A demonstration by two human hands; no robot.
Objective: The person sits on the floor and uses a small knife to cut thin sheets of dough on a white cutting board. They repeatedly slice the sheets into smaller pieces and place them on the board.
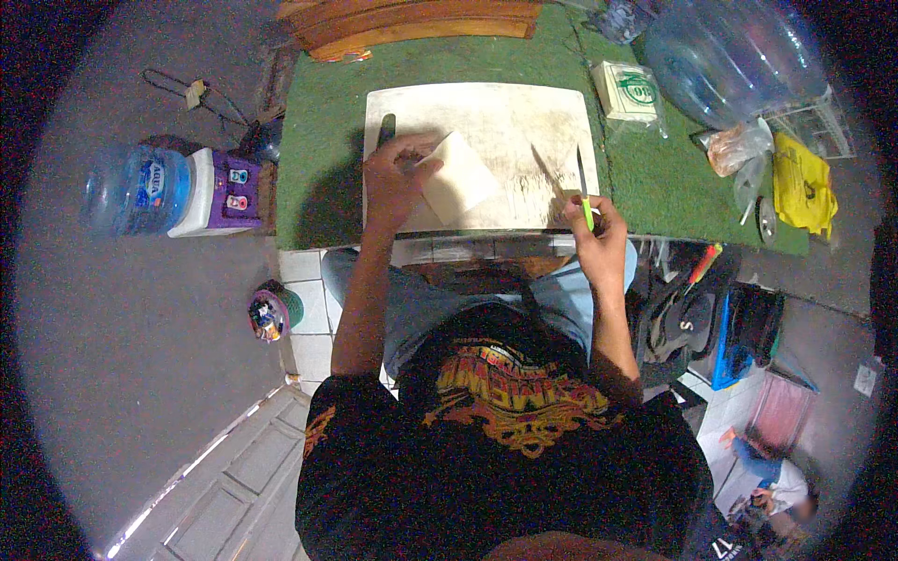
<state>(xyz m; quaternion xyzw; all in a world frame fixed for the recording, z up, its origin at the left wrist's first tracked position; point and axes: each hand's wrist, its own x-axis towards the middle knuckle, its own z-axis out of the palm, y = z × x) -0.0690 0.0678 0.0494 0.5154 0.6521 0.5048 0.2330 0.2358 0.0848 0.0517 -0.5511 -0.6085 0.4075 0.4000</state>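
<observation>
My left hand grips the left edge of a cream square sheet, probably paper, which lies slanted over the white board. Between thumb and fingers, my right hand holds a small knife by its lime-green handle. The narrow dark blade points away from me above the board's right edge. A dark, rounded, handle-like thing shows just beyond my left hand; its other end is hidden.
Green carpet-like covering surrounds the board. At the back right are a plastic-wrapped pack bearing writing, a large clear water bottle and a yellow bag. A wooden piece lies at the far edge. A person is at lower right.
</observation>
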